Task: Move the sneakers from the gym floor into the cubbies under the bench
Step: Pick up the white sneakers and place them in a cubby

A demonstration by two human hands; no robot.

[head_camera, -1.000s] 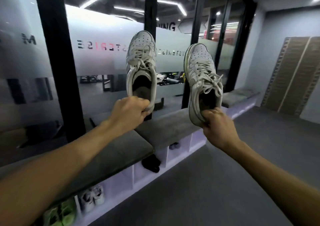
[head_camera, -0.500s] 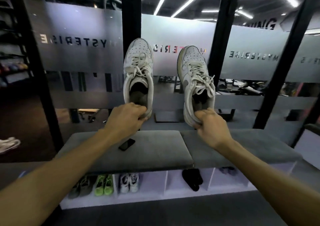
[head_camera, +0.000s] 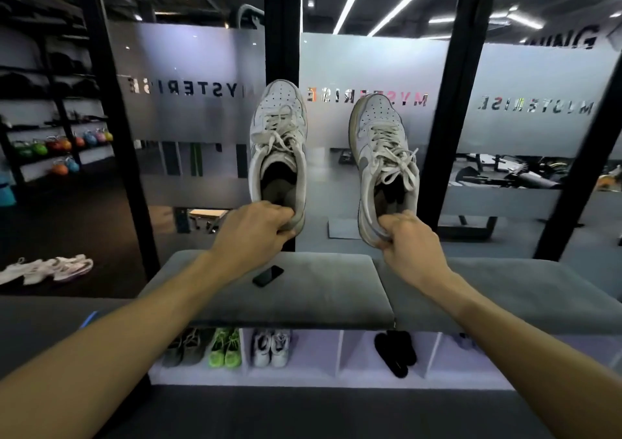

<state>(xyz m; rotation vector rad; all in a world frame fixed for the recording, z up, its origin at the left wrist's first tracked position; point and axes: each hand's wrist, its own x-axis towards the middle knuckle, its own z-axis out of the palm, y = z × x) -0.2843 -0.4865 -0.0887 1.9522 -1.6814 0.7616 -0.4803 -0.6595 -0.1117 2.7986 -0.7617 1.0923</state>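
I hold a pair of white sneakers in the air above the grey padded bench [head_camera: 313, 290]. My left hand [head_camera: 252, 230] grips the heel of the left white sneaker [head_camera: 279, 142]. My right hand [head_camera: 409, 243] pinches the heel of the right white sneaker [head_camera: 380, 149], which has a grey side mark. Both toes point away from me. Under the bench run white cubbies [head_camera: 323, 368]. They hold grey sneakers [head_camera: 186, 347], neon green sneakers [head_camera: 225, 347], small white sneakers [head_camera: 271, 347] and black shoes [head_camera: 395, 354]. The cubby between the white and black pairs holds nothing.
A black phone [head_camera: 268, 275] lies on the bench cushion. White and pink sneakers [head_camera: 47, 268] sit on the floor at the far left. Black posts [head_camera: 281, 35] and frosted glass stand behind the bench. Racks with coloured kettlebells [head_camera: 60, 146] line the left wall.
My view has swung left and squared up to the bench, bringing the cubbies and the floor sneakers into sight. Both hands keep their hold on the white sneakers.
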